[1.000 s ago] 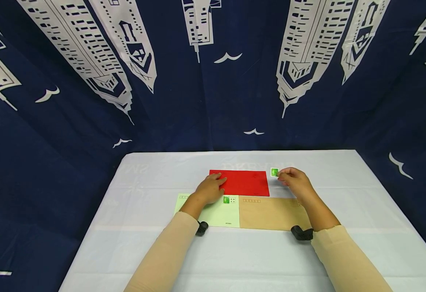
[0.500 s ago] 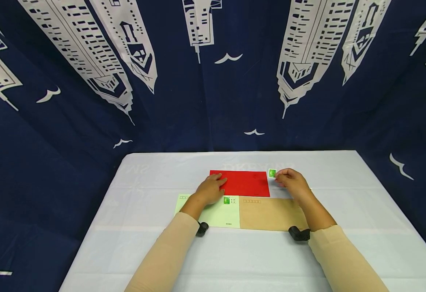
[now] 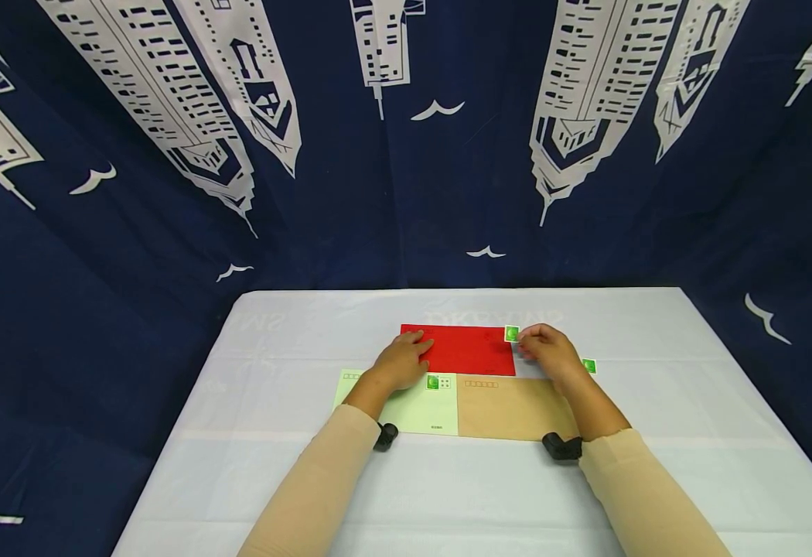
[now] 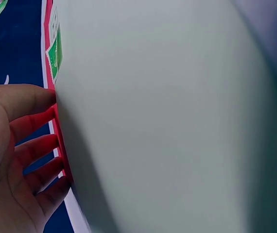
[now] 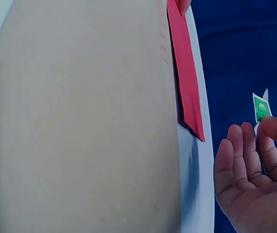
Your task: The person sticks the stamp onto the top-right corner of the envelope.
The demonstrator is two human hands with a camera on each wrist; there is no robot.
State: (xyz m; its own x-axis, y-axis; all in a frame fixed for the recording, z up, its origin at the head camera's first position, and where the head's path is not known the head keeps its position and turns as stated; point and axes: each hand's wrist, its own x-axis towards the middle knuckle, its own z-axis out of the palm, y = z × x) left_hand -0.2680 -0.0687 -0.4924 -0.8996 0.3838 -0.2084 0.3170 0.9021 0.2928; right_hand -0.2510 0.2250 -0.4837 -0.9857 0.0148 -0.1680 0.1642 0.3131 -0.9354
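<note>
White table [image 3: 462, 495]: right grip [image 3: 551, 352] pinches 1 stamp [image 3: 512, 333], seemingly lifted.

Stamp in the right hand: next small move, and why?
Probably lower the stamp onto the upper right corner of the red envelope: the head view shows it overlapping there, while in the right wrist view the right hand pinches it raised; the left hand touches the envelope.

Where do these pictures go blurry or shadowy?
Head view: fairly even light, red envelope crisp, tiny print unreadable; left wrist view: the pale green envelope looks greyish and soft, with shadow beside the left hand; right wrist view: brown envelope blurred, bluish shadow on the table.
</note>
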